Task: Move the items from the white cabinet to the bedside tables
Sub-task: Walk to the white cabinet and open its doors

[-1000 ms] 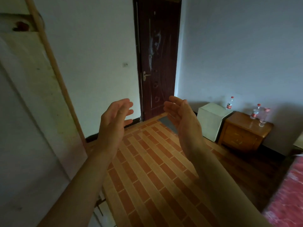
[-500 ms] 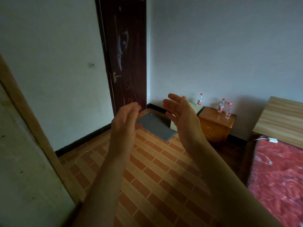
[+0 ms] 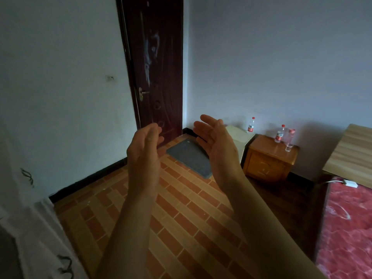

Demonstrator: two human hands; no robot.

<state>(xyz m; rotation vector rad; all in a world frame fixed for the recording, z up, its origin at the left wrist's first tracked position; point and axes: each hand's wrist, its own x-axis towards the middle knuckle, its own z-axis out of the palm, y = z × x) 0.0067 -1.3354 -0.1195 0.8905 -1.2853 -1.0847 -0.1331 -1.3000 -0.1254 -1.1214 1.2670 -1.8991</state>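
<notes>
Both hands are raised in the middle of the view, palms turned toward each other with a gap between them, and neither holds anything. The left hand [image 3: 144,156] has its fingers loosely curled but apart from the thumb; the right hand [image 3: 218,150] is spread, fingers fanned and pointing to the far left.

Far right, against the back wall, stands the white cabinet [image 3: 239,137], partly hidden behind the right hand. One bottle with a red cap [image 3: 251,125] stands upright on its top surface, near the wall. Just beside the cabinet, to its right, is a wooden bedside table [image 3: 269,158]; two more bottles [image 3: 280,133] stand upright close together on its surface toward the far right corner.

A dark door [image 3: 157,63] closes the far corner, with a grey mat [image 3: 190,156] lying on the brick-patterned floor [image 3: 181,218] in front of it. A bed with a red cover [image 3: 348,228] fills the near right
</notes>
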